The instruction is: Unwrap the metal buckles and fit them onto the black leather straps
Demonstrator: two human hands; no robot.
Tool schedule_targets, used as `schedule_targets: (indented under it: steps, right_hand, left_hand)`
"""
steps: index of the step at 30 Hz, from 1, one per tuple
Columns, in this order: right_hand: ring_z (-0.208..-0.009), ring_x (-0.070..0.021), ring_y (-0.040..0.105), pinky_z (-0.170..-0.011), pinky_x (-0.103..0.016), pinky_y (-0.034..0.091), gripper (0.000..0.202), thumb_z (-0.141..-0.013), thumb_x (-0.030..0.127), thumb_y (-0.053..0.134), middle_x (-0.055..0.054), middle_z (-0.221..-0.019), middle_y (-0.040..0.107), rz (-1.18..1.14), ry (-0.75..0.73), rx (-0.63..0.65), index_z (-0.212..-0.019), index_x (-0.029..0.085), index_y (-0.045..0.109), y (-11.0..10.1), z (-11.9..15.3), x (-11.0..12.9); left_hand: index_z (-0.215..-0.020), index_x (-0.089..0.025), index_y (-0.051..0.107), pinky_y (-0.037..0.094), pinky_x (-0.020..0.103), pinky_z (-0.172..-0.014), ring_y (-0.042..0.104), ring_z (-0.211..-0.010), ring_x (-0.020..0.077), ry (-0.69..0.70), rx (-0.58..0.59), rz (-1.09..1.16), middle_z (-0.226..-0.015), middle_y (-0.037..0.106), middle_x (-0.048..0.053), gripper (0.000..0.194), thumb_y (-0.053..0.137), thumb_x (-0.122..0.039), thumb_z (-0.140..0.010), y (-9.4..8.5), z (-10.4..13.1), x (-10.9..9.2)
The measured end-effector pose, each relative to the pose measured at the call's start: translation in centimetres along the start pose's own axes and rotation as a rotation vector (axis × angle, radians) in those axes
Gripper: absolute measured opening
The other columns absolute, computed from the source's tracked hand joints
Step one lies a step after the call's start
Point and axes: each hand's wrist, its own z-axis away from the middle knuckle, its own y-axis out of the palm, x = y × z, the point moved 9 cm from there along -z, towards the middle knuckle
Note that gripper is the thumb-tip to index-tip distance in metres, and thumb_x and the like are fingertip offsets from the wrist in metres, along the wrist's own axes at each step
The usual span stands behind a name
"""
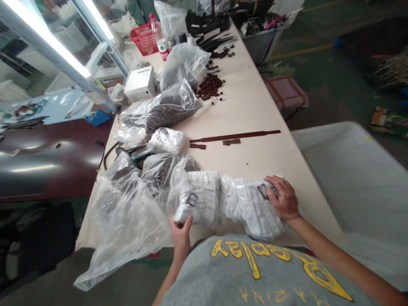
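Bundles, two, white, boxy, wrapped in clear plastic [202,197], side by side at near edge of pale, smooth tabletop [236,112]. Left hand [181,233] pinches left bundle's near outer corner. Right hand [283,199] bent over right bundle's outer end; whether gripping, cannot tell. Long, flat, dark-brown strip [237,136] lies beyond.

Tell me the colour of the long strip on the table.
The strip is dark reddish brown, seen in the head view.

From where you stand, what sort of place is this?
Probably a factory workshop, perhaps a packing area: the long table carries plastic bags and a heap of small brown pieces.
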Motion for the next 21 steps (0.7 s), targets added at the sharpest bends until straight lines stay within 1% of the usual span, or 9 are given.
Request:
schedule_targets:
  steps: [2,4,6,8,10,12,15,18,21]
  right_hand:
    - [-0.116,-0.0273,0.06,-0.106,-0.047,0.043,0.031,-0.096,0.032,0.046,-0.011,-0.117,0.068,0.001,0.001,-0.005,-0.118,0.02,0.063,0.0,-0.1,-0.1]
    - [-0.115,-0.0274,0.06,-0.106,-0.047,0.043,0.031,-0.096,0.033,0.046,-0.011,-0.117,0.068,-0.002,0.001,-0.014,-0.118,0.02,0.064,0.0,-0.1,-0.1]
    - [-0.114,-0.0272,0.06,-0.105,-0.047,0.043,0.03,-0.095,0.032,0.047,-0.011,-0.117,0.068,-0.007,0.002,-0.02,-0.117,0.02,0.064,0.1,0.0,-0.2]
    - [-0.114,-0.0269,0.06,-0.105,-0.047,0.043,0.03,-0.095,0.032,0.047,-0.01,-0.117,0.068,-0.012,0.008,-0.019,-0.117,0.02,0.064,0.2,0.1,-0.3]
    - [-0.115,-0.0271,0.06,-0.106,-0.047,0.043,0.031,-0.095,0.032,0.047,-0.01,-0.117,0.068,-0.012,0.023,-0.01,-0.117,0.02,0.064,0.3,0.2,-0.3]
    - [-0.116,-0.0275,0.06,-0.107,-0.048,0.043,0.032,-0.094,0.033,0.047,-0.01,-0.118,0.068,-0.011,0.049,0.003,-0.118,0.02,0.064,0.4,0.3,-0.5]
    - [-0.116,-0.0275,0.059,-0.107,-0.047,0.042,0.033,-0.094,0.034,0.046,-0.011,-0.118,0.068,-0.015,0.069,0.016,-0.117,0.02,0.065,0.4,0.3,-0.5]
    - [-0.117,-0.0276,0.059,-0.107,-0.047,0.042,0.034,-0.095,0.035,0.045,-0.011,-0.118,0.068,-0.015,0.064,0.015,-0.118,0.019,0.064,0.3,0.2,-0.2]
    - [-0.117,-0.0271,0.059,-0.108,-0.047,0.041,0.033,-0.096,0.035,0.046,-0.01,-0.119,0.068,-0.026,0.086,0.018,-0.118,0.019,0.065,0.2,0.2,-0.1]
  left_hand:
    - [-0.115,-0.02,0.048,0.056,0.033,-0.081,0.068,-0.094,0.0212,0.018,0.019,0.041,-0.107,0.067,0.009,0.06,0.077,-0.044,-0.07,1.7,0.3,-0.7]
    - [-0.122,-0.02,0.045,0.057,0.033,-0.078,0.068,-0.102,0.0235,-0.049,0.037,0.099,-0.123,0.063,0.014,0.057,0.07,-0.043,-0.076,3.4,0.1,-0.6]
    - [-0.124,-0.02,0.045,0.057,0.034,-0.08,0.067,-0.108,0.0249,-0.056,0.033,0.093,-0.131,0.06,0.016,0.056,0.067,-0.042,-0.078,4.1,-0.4,-1.0]
    - [-0.124,-0.019,0.046,0.056,0.035,-0.086,0.066,-0.109,0.0242,0.046,0.028,0.028,-0.127,0.062,0.014,0.059,0.071,-0.042,-0.075,4.1,-1.1,-2.9]
    - [-0.118,-0.018,0.047,0.054,0.033,-0.086,0.065,-0.101,0.022,0.212,0.034,-0.066,-0.115,0.065,0.011,0.062,0.076,-0.044,-0.069,4.3,-1.5,-6.4]
    - [-0.108,-0.018,0.049,0.053,0.031,-0.08,0.063,-0.089,0.0192,0.388,0.058,-0.139,-0.1,0.064,0.007,0.059,0.076,-0.047,-0.065,5.4,-1.6,-10.8]
    - [-0.097,-0.018,0.051,0.05,0.028,-0.073,0.058,-0.078,0.0161,0.636,0.138,-0.18,-0.087,0.059,0.002,0.053,0.078,-0.044,-0.06,8.5,-1.3,-18.1]
    - [-0.091,-0.017,0.053,0.048,0.027,-0.071,0.055,-0.074,0.0141,0.793,0.22,-0.202,-0.081,0.058,-0.001,0.049,0.079,-0.04,-0.056,11.4,-1.8,-24.9]
    - [-0.089,-0.015,0.052,0.047,0.024,-0.068,0.051,-0.068,0.0094,0.881,0.238,-0.146,-0.077,0.056,-0.004,0.053,0.082,-0.036,-0.05,11.8,-4.4,-31.6]
